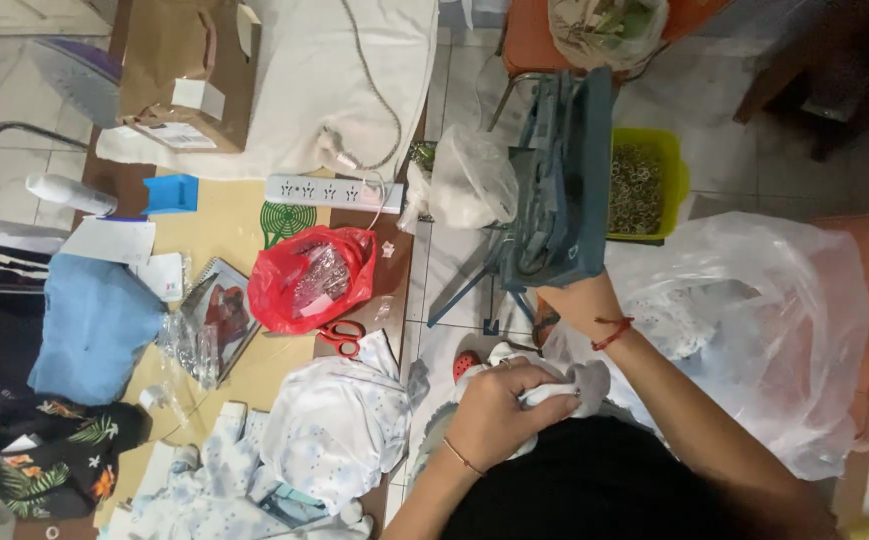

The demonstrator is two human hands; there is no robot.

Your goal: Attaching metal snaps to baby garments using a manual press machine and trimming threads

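Note:
My left hand is closed on a small bunched white and grey cloth, held over my black-clad lap. My right hand, with a red string on its wrist, grips the near end of a blue metal hand press that stands on thin legs over the tiled floor. The cloth sits just below the press. A red clog shows on the floor beside my left hand.
A yellow-green bin of small metal rings stands behind the press. At right lies a big clear plastic bag of white garments. The table at left carries a red bag, red-handled scissors, a power strip and printed baby clothes.

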